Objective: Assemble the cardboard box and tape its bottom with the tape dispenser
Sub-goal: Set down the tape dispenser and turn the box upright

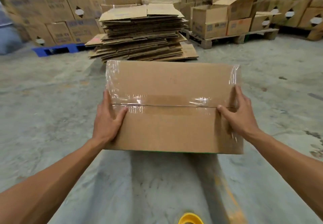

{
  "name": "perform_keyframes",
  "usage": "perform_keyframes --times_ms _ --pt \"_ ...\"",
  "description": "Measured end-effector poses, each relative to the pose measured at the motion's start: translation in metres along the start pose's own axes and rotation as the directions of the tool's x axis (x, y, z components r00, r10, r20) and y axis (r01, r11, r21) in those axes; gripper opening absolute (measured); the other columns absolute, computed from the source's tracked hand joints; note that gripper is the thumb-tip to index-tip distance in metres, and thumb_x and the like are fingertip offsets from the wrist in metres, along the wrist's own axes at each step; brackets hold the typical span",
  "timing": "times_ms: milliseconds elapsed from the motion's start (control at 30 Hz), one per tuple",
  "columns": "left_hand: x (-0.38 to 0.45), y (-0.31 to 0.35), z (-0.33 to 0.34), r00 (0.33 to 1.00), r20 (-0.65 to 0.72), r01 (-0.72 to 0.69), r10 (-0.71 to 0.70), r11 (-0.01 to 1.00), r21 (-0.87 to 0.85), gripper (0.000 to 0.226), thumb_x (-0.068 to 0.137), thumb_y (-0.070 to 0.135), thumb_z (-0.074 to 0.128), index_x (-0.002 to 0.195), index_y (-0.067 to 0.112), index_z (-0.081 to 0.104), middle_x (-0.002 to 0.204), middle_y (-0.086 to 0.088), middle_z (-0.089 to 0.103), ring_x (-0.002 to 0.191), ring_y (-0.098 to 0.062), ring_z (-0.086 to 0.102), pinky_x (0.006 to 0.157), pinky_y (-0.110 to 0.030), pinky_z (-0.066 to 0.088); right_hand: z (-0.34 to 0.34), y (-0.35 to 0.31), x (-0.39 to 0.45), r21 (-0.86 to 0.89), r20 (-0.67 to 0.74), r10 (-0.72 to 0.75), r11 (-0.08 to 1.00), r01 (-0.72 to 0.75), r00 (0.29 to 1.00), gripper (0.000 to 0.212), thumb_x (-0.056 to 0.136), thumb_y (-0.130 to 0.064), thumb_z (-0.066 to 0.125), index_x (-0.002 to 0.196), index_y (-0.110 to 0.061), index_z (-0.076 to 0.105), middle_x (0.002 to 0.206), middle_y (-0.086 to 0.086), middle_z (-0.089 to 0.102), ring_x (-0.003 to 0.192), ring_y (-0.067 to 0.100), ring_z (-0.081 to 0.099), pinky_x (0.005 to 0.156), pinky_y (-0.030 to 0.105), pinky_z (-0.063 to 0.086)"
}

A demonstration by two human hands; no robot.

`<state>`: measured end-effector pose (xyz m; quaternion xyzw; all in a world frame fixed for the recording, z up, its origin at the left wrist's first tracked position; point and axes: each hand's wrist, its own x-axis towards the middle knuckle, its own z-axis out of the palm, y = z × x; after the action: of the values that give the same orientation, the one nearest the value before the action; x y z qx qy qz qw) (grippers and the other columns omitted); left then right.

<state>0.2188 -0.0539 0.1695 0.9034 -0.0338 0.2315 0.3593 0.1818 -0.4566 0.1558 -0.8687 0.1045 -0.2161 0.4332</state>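
Note:
An assembled brown cardboard box [171, 131] is held up above the concrete floor, its flap face turned toward me. Clear tape [167, 101] runs along the middle seam, and more clear tape wraps the left and right edges. My left hand [108, 118] grips the box's left side, thumb lying on the taped seam. My right hand [239, 113] grips the right side, thumb on the seam as well. A yellow round object [190, 219] pokes in at the bottom edge of the view; I cannot tell if it is the tape dispenser.
A tall stack of flattened cardboard boxes [141, 34] lies on the floor just beyond the held box. Stacked cartons on a blue pallet [57, 49] stand at the back left, and more on a wooden pallet [232, 38] at the back right. Grey concrete floor [43, 111] surrounds me.

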Motion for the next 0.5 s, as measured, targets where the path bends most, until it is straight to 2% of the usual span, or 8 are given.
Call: perform_keyframes --times_ms 100,200,267,333,433,500 --pt "-0.031 -0.019 0.004 0.984 0.151 0.087 -0.092 0.995 0.042 0.107 0.087 0.043 0.067 0.151 0.039 -0.019 0.155 -0.015 0.024 0.135 -0.034 0.04 0.107 -0.05 0.037 0.002 0.008 -0.013 0.005 0.15 0.031 0.999 -0.033 0.988 0.099 0.084 -0.044 0.07 0.15 -0.053 -0.003 0.155 0.007 0.031 0.14 0.031 0.03 0.112 0.057 0.031" --pt "-0.072 -0.046 0.007 0.957 0.275 0.069 -0.093 0.993 0.094 0.115 0.086 0.041 0.067 0.143 0.043 -0.032 0.155 -0.015 0.016 0.13 -0.037 0.046 0.106 -0.048 0.039 0.001 0.019 -0.034 0.0 0.228 0.006 1.0 -0.006 0.974 0.099 0.086 -0.041 0.07 0.15 -0.056 -0.005 0.157 0.004 0.03 0.139 0.028 0.034 0.112 0.048 0.033" --pt "-0.087 -0.056 0.005 0.954 0.292 0.056 -0.068 0.997 0.05 0.111 0.087 0.04 0.065 0.145 0.044 -0.03 0.156 -0.011 0.014 0.132 -0.036 0.045 0.109 -0.045 0.038 -0.001 0.025 -0.046 -0.028 0.204 -0.018 0.999 0.024 0.979 0.094 0.088 -0.039 0.067 0.152 -0.052 -0.002 0.145 0.01 0.043 0.12 0.023 0.048 0.102 0.039 0.04" --pt "-0.087 -0.058 0.001 0.971 0.235 0.04 -0.042 0.999 0.015 0.102 0.087 0.041 0.063 0.149 0.042 -0.018 0.155 -0.009 0.016 0.138 -0.03 0.037 0.113 -0.042 0.032 -0.004 0.027 -0.052 -0.037 0.164 -0.037 0.998 0.043 0.986 0.088 0.091 -0.039 0.063 0.152 -0.052 0.0 0.132 0.012 0.048 0.107 0.023 0.052 0.094 0.038 0.044" --pt "-0.061 -0.051 -0.01 0.996 0.08 -0.024 0.028 0.998 -0.051 0.087 0.09 0.037 0.06 0.154 0.031 0.001 0.155 -0.008 0.018 0.143 -0.027 0.028 0.116 -0.047 0.028 -0.007 0.014 -0.047 0.004 0.088 -0.073 0.997 0.072 0.993 0.082 0.093 -0.042 0.059 0.152 -0.052 0.002 0.143 0.006 0.04 0.124 0.022 0.048 0.103 0.043 0.043" --pt "-0.035 -0.034 -0.017 1.0 -0.006 -0.021 0.021 0.993 -0.12 0.077 0.095 0.033 0.056 0.155 0.025 0.009 0.158 -0.009 0.022 0.144 -0.023 0.027 0.117 -0.045 0.027 -0.006 0.0 -0.036 0.043 0.031 -0.08 0.996 0.078 0.996 0.076 0.096 -0.044 0.054 0.154 -0.045 0.005 0.151 0.003 0.034 0.136 0.019 0.039 0.108 0.039 0.036"
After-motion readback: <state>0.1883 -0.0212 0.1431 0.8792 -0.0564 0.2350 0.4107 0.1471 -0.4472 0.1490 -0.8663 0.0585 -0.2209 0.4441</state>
